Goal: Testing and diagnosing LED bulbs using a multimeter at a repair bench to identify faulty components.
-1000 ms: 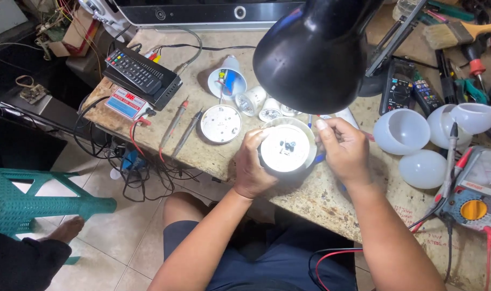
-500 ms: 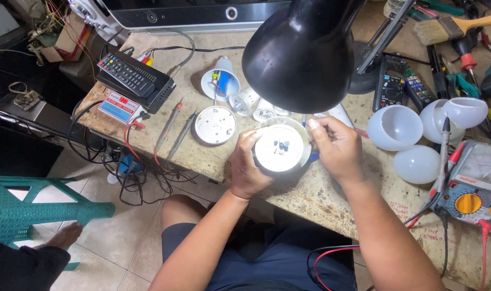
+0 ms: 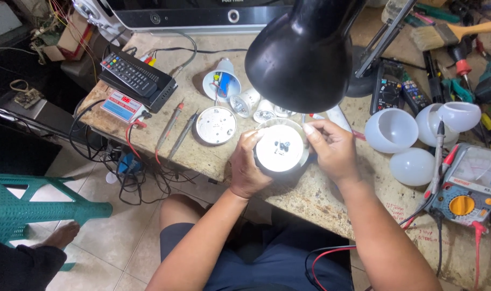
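Note:
My left hand (image 3: 247, 166) grips the side of a round lamp body with a brightly lit white disc (image 3: 281, 149) on top, held at the front edge of the workbench (image 3: 321, 199). My right hand (image 3: 331, 148) rests on the disc's right rim, fingertips pinched at its upper edge; whether they hold a small tool is hidden. A black desk lamp shade (image 3: 304, 51) hangs directly above and hides part of the bench behind.
A round white LED plate (image 3: 216, 125) and an open bulb base (image 3: 222, 84) lie left of the lamp. White bulb domes (image 3: 391, 130) and a multimeter (image 3: 466, 186) sit right. Remote control (image 3: 128, 71), test probes (image 3: 170, 127), and a green plastic stool (image 3: 30, 202) are left.
The view has shifted slightly; both hands stay on the lit lamp body, with my right fingers working at its upper rim.

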